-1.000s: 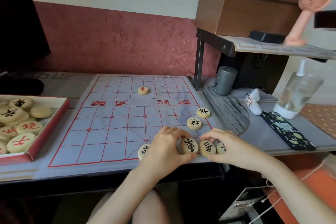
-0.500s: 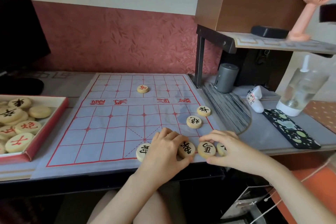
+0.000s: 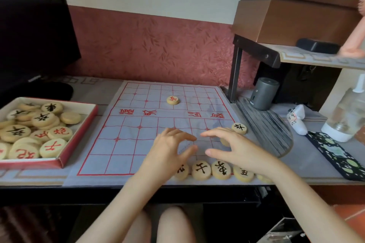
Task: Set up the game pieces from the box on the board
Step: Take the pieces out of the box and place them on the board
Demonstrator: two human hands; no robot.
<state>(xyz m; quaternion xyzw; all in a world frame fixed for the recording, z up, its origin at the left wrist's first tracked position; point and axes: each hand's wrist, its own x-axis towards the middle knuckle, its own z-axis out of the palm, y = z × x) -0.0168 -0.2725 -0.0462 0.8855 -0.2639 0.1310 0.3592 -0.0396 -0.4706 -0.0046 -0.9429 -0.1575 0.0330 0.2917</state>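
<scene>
- While my left hand [image 3: 169, 150] and right hand [image 3: 235, 150] hover open, gripping nothing, I count 5 pieces [image 3: 201, 169] along the near edge of the board [image 3: 128, 144].
- Box [image 3: 80, 134], at left, holds most pieces.
- Judgement: back row in hand; next calls for a reach to the box.

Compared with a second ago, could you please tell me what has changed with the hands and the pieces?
Both hands let go: the left hand and right hand released the pieces they pinched in the near row and lifted up over the board, fingers relaxed. Unchanged: the red piece far off, the black piece at the right edge, the box.
</scene>
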